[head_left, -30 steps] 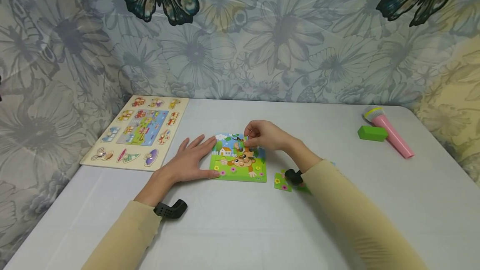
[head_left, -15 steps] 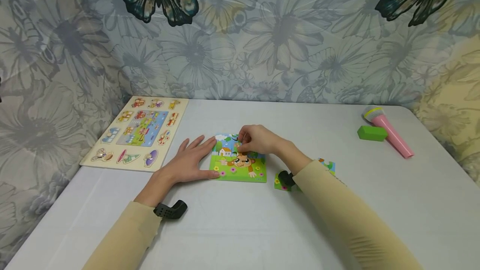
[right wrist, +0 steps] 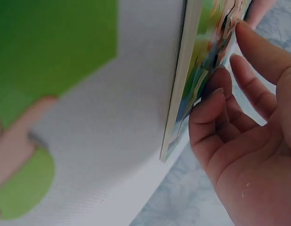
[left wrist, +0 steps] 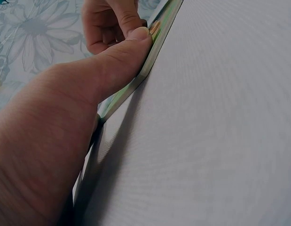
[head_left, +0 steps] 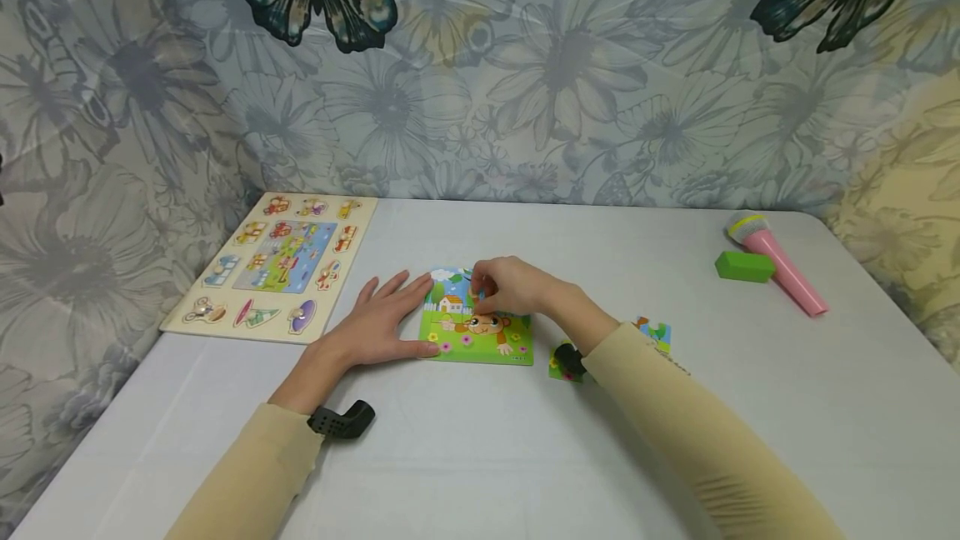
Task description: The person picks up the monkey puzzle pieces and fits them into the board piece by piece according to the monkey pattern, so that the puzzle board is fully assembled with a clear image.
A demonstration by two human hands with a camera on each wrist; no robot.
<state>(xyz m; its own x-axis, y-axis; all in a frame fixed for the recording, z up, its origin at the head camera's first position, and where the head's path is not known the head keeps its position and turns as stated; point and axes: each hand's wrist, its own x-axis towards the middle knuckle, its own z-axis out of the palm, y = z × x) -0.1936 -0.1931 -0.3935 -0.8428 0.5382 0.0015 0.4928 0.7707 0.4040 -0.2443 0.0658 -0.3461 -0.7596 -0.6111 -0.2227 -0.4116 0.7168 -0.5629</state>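
A small jigsaw puzzle board (head_left: 468,348) with a monkey, a house and flowers lies flat on the white table. My left hand (head_left: 381,323) rests at its left side with fingers spread; the thumb lies on the lower left corner. In the left wrist view that thumb (left wrist: 121,54) presses on the board's edge. Over the board's upper right part, my right hand (head_left: 517,286) pinches a puzzle piece (right wrist: 225,28) against the picture. Its thumb and fingers are bent and hide most of that piece. Loose puzzle pieces (head_left: 655,333) lie to the right, partly under the right forearm.
A larger wooden peg puzzle board (head_left: 258,327) with vehicle pictures lies at the back left. At the right, a green block (head_left: 745,267) touches or nearly touches a pink toy microphone (head_left: 787,273). A flowered cloth backdrop (head_left: 562,123) hangs behind the table.
My right hand has shifted left and a little toward me over the board, with the puzzle piece lowered onto the picture. More loose pieces show beside the right sleeve. My left hand stays still.
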